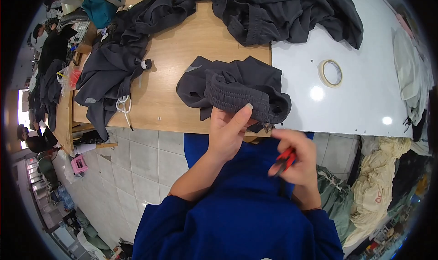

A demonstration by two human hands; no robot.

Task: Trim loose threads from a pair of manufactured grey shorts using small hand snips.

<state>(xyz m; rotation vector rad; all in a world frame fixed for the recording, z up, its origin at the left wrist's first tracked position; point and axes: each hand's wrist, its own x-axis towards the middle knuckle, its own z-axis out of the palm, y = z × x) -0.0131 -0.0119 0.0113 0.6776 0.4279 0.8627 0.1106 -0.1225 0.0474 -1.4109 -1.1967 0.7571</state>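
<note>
A dark grey garment [232, 84] with a gathered elastic waistband lies bunched at the table's front edge. My left hand [230, 134] grips the waistband's near edge, thumb on top and fingers underneath. Loose threads [267, 126] hang from the band's right end. Just right of these threads, my right hand [296, 162] is curled around small red-and-black thread snips [286, 159], blurred by motion. Its index finger reaches toward the threads. The snips point down and left, away from the cloth.
More dark grey garments [292, 13] lie along the back of the wooden table [173, 45]. Another garment [107, 73] with a white cord [123, 105] hangs over the front edge. A tape roll [331, 73] rests on the white tabletop [296, 95]. Cream cloth [381, 187] is piled at right.
</note>
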